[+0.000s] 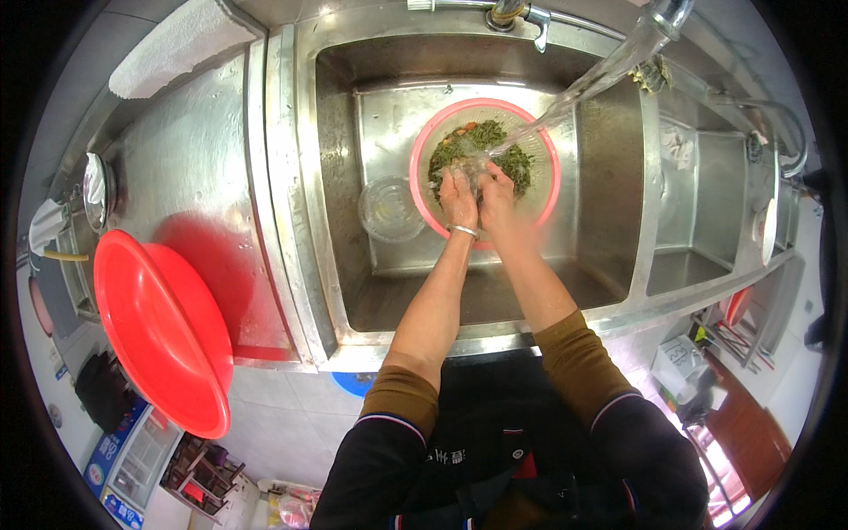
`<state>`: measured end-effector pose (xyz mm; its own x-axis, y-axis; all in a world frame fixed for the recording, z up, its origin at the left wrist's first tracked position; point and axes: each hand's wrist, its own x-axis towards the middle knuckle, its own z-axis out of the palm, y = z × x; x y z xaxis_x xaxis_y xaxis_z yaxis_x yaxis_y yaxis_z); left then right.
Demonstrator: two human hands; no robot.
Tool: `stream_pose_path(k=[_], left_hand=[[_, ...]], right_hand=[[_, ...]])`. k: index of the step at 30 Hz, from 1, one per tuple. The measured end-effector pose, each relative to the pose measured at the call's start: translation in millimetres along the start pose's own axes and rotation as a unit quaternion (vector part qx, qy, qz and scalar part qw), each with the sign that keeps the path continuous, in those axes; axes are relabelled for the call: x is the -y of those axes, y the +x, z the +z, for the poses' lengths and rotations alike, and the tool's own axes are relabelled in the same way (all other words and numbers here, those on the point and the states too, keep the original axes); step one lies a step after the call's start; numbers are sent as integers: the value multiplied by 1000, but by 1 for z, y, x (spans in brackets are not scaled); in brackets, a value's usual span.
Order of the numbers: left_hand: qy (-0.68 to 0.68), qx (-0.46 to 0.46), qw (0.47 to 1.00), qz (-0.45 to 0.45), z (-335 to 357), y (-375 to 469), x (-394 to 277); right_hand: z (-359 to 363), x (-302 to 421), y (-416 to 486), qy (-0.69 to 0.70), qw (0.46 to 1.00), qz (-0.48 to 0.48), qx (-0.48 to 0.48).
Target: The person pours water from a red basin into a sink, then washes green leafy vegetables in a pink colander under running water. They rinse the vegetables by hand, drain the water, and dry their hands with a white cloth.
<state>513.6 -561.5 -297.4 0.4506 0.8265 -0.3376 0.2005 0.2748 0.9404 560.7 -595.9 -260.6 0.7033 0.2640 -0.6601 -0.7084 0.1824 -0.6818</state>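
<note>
My left hand [458, 199], with a silver bangle at the wrist, and my right hand [496, 193] are cupped side by side over a plastic colander [555, 169] with a pink rim. Chopped dark green leaves [489, 134] and a few orange-red bits lie in the colander. A thick stream of water [576, 93] slants down from a metal spout [668, 18] onto my fingertips. Splashing hides whatever is between my palms. The colander sits inside a stainless steel sink [397, 258]. Left of it, nearly touching, is a clear round plastic container [391, 209].
A large red basin [162, 338] leans tilted at the left counter's front edge. On the counter's back ledge lies a white towel [182, 46]. A tap with a lever [541, 30] stands behind the sink. Another sink basin [702, 192] adjoins on the right.
</note>
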Motion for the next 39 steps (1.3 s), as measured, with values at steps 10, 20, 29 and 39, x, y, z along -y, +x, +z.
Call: stream_pose_path(k=[10, 20, 29, 39], left_hand=[[-12, 33, 999, -39, 2, -4, -15], [-104, 43, 988, -105, 4, -2, -6], [-63, 60, 990, -107, 2, -2, -3], [-182, 59, 965, -182, 6, 0, 11]], right_hand=[[5, 2, 9, -56, 998, -16, -3], [-2, 11, 3, -49, 998, 33, 4], [-9, -11, 7, -50, 998, 1, -48], [-10, -2, 12, -106, 994, 10, -19]])
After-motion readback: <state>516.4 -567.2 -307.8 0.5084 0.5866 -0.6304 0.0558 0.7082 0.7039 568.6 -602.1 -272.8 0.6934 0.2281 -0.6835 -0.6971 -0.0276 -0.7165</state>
